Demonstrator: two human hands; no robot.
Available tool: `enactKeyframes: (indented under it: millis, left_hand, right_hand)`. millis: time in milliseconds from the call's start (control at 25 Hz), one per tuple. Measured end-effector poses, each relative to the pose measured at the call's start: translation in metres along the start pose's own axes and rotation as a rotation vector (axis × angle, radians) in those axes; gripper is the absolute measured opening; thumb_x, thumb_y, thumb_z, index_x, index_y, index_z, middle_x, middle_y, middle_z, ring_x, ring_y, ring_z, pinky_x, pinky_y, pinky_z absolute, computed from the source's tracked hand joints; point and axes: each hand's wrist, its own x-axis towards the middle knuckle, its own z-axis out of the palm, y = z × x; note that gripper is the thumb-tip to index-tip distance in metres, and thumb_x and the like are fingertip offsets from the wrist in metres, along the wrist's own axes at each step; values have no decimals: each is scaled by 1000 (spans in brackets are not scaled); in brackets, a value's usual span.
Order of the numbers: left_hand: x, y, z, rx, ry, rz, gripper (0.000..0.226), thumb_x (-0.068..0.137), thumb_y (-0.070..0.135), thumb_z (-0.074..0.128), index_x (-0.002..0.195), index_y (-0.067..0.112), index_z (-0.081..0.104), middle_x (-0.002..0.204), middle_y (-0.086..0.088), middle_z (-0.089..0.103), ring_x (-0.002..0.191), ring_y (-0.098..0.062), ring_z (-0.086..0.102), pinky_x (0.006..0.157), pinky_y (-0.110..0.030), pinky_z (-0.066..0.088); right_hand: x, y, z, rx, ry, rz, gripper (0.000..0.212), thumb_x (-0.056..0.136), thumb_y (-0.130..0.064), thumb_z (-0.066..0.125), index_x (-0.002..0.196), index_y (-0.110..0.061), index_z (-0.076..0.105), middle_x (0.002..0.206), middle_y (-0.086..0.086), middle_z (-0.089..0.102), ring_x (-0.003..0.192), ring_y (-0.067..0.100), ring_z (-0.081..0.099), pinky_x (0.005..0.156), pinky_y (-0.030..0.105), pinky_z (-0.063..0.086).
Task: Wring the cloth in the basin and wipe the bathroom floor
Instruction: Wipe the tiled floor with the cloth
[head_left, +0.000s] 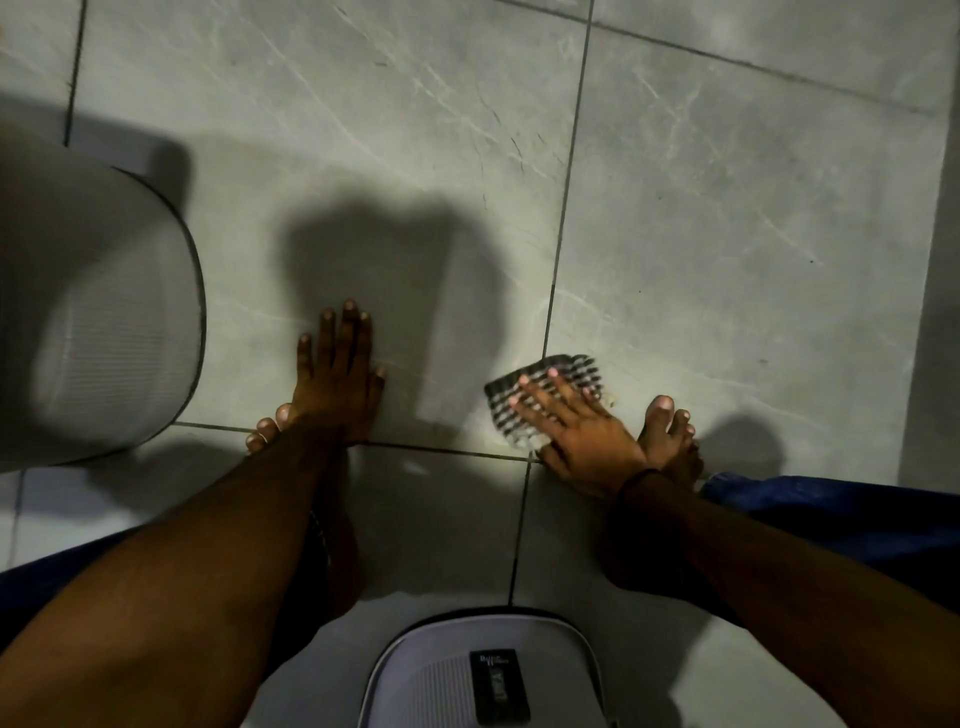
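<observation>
A checked grey-and-white cloth (545, 384) lies flat on the grey tiled floor (727, 234). My right hand (576, 431) presses down on it with fingers spread, covering its near half. My left hand (337, 374) rests flat on the bare tile to the left, fingers apart, holding nothing. A grey basin (93, 312) stands at the left edge, blurred, its inside hard to make out.
My bare feet show beside each hand: left toes (270, 426), right foot (670, 431). A white lidded container (483, 670) with a black label sits at the bottom centre between my arms. A paler strip (935, 312) runs down the right edge.
</observation>
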Motion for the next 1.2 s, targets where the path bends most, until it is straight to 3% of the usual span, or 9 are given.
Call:
enactKeyframes:
  millis: [80, 200, 400, 560, 720, 880, 1000, 1120, 1200]
  left_hand:
    - [0, -1, 0, -3, -6, -6, 74, 99, 46, 20, 159, 14, -9, 169, -9, -14, 155, -31, -14, 121, -55, -4]
    - [2, -2, 1, -23, -45, -19, 74, 101, 46, 22, 158, 17, -16, 168, -5, -22, 153, -28, -22, 121, -53, -9]
    - [2, -2, 0, -27, -46, -26, 74, 102, 45, 25, 158, 17, -16, 167, -4, -25, 152, -27, -25, 122, -54, -10]
    - [2, -1, 3, -16, -28, -15, 74, 100, 47, 20, 158, 15, -13, 168, -6, -22, 153, -29, -22, 122, -55, -8]
    - [3, 0, 2, -19, -58, -30, 74, 102, 46, 22, 158, 16, -17, 167, -5, -26, 152, -27, -25, 123, -54, -10]
    - [2, 3, -1, -18, -70, -45, 74, 102, 44, 24, 157, 17, -18, 166, -5, -26, 152, -27, -26, 122, -53, -11]
    - [2, 4, -3, -5, -34, -41, 75, 102, 42, 28, 157, 15, -15, 167, -7, -21, 154, -29, -20, 123, -55, -7]
    - [1, 10, -5, 11, -5, -41, 74, 100, 37, 35, 159, 8, 0, 169, -14, -4, 155, -37, -4, 121, -62, 5]
    - [-4, 15, -14, 11, 21, -25, 75, 95, 32, 44, 158, 3, 15, 168, -20, 9, 154, -43, 5, 118, -65, 10]
  right_hand:
    - [32, 6, -16, 85, -2, 269, 73, 97, -61, 29, 160, -34, 6, 170, -1, -3, 156, 29, -12, 124, 60, 8]
    - [85, -20, -34, 155, 18, 449, 86, 89, -75, 25, 160, -32, 4, 169, -1, -10, 154, 34, -19, 120, 60, -14]
    - [26, -45, 4, 42, 38, 53, 80, 90, -69, 43, 158, -30, 27, 169, 3, 18, 156, 33, 4, 120, 64, 12]
    - [17, -7, -1, 84, 14, 267, 78, 95, -65, 33, 161, -29, 12, 171, 2, 3, 156, 30, -9, 123, 62, 5]
    - [84, -9, -31, 145, 74, 461, 70, 99, -43, 33, 161, -22, 8, 170, 8, -2, 155, 39, -10, 123, 62, 2]
    - [98, -45, -20, -32, 131, 216, 69, 87, -18, 54, 154, -19, 37, 163, 10, 35, 149, 48, 23, 113, 71, 26]
    - [69, -62, 3, -172, 184, 35, 57, 86, -21, 42, 141, -19, 58, 148, 8, 56, 134, 45, 52, 95, 60, 51]
    - [55, -82, 11, -112, 93, 175, 51, 81, -16, 64, 131, -17, 66, 135, 10, 67, 115, 42, 67, 68, 43, 62]
    - [55, -100, 0, 257, 121, 360, 57, 83, -8, 64, 139, -20, 58, 137, 11, 65, 117, 38, 66, 85, 45, 61]
